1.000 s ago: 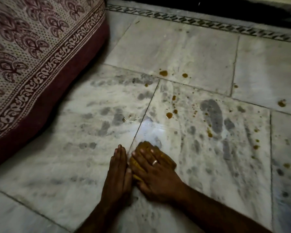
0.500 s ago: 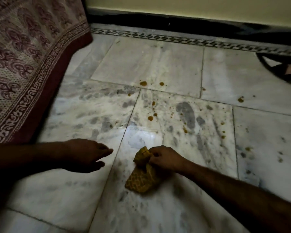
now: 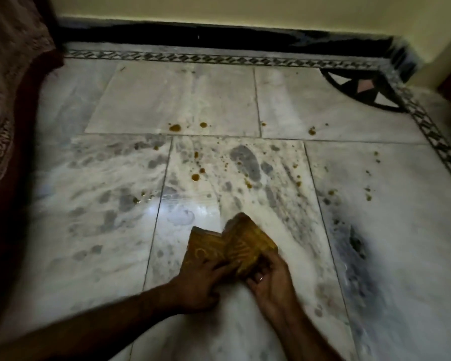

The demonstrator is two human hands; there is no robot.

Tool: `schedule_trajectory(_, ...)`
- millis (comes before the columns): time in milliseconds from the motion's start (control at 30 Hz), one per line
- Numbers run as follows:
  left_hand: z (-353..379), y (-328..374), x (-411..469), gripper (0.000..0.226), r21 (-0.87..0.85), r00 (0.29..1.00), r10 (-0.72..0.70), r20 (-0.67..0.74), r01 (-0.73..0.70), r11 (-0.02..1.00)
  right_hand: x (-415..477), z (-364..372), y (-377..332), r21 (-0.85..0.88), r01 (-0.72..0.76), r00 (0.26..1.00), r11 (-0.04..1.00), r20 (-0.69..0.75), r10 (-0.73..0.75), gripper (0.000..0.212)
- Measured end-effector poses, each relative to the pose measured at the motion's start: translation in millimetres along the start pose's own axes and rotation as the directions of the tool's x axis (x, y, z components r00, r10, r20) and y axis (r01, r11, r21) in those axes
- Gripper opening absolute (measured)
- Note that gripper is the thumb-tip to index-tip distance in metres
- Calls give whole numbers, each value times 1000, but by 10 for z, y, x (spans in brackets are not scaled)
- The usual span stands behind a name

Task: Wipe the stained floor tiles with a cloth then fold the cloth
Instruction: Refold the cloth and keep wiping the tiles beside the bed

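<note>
Cloth [image 3: 229, 246], yellow and creased, is pinched along its near edge by both hands: left hand [image 3: 201, 281] knuckles-up, right hand [image 3: 271, 280] palm-up, above stained floor tiles [image 3: 245, 178].

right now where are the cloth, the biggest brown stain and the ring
cloth [image 3: 241, 244], head view, on its patterned top face
biggest brown stain [image 3: 175, 127], head view, on the blot's middle
ring [image 3: 259, 279], head view, on the band, right hand finger
</note>
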State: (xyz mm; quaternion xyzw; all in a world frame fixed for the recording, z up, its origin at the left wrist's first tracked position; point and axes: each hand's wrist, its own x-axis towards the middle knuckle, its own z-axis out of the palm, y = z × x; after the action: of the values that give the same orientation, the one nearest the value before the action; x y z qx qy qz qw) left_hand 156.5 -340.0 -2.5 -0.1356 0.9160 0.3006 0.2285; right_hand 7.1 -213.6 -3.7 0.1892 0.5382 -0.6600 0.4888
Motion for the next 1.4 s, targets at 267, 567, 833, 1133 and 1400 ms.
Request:
schedule_trajectory(267, -367, -75, -19, 41, -648, 974, -164, -159, 22, 761, -76, 267, 58, -97, 229, 972, 969, -30, -232, 64)
schedule_trajectory(567, -1204, -177, -180, 53, -882, 988, 122, -94, -139, 451, -754, 925, -972, -378, 336, 861, 863, 494, -118, 72)
schedule_trajectory(833, -1390, 139, -190, 52, -949, 947, -61, -315, -315, 19, -936, 877, -1152, -367, 374, 902, 852, 359, -241, 76)
schedule_trajectory(1133, -1052, -220, -435, 47, -967, 935, -300, -189, -230, -106, -648, 1017, -862, -462, 402, 868, 790, 468, -168, 47)
schedule_trajectory(1400, -955, -451, -672, 95, -927, 726, -587, -359, -351, 133, -440, 1267, -643, -560, 548, 808, 621, 546, -220, 49)
